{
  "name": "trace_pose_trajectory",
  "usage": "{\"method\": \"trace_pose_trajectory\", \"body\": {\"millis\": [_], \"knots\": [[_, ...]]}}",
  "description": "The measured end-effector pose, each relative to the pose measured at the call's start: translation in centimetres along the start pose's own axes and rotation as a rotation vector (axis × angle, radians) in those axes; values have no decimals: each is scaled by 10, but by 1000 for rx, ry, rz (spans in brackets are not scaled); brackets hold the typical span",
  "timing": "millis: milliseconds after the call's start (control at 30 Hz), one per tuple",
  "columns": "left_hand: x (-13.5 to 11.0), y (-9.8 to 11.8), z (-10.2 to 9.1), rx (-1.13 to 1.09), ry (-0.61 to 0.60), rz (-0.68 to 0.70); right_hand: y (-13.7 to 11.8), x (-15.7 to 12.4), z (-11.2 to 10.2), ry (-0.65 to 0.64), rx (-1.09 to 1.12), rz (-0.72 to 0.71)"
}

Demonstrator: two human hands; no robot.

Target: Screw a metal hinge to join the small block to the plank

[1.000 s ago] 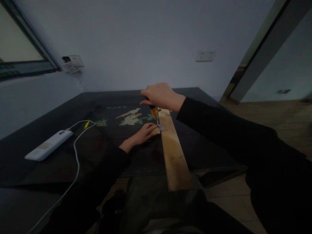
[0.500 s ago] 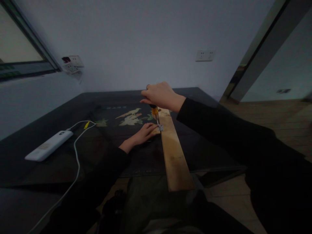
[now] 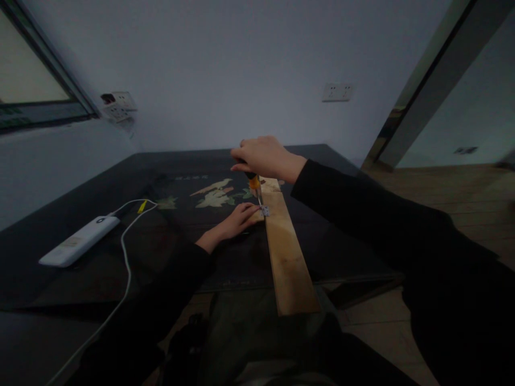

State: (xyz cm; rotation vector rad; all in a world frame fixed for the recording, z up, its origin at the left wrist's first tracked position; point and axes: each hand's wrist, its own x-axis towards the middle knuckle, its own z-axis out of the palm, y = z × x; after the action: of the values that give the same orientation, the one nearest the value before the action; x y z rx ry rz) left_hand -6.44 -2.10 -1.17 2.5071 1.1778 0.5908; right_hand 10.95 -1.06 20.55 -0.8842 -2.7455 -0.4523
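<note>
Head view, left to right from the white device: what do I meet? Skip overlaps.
White device → yellow tag on the cable → left hand → long wooden board → right-hand wall socket.

Board (image 3: 287,252): smooth wood. Small plate (image 3: 266,212): metal. Screwdriver (image 3: 254,184): metal shaft, plastic-looking handle. Table (image 3: 161,241): smooth, faintly glossy. White device (image 3: 80,241): smooth plastic.

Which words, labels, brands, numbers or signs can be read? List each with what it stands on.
None can be read.
Dark table: pale characters near the bird picture, too blurred.
White device: a label-like patch, too small to read.
</note>
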Motion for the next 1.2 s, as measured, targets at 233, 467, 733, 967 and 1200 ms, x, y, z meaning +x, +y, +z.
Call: {"method": "trace_pose_trajectory", "body": {"millis": [233,467,733,967,1200], "knots": [[1,1,0,-5,-12,-27,6,1,-3,-88,114,-24],[0,-1,0,-8,2,-14,10,4,3,-62,312,-94],[-1,-1,0,-11,12,-5,6,2,22,121,150,68],[1,-3,1,-15,20,8,3,0,24,122,272,19],[1,-3,0,-12,19,17,10,0,12,-29,410,-72]]}}
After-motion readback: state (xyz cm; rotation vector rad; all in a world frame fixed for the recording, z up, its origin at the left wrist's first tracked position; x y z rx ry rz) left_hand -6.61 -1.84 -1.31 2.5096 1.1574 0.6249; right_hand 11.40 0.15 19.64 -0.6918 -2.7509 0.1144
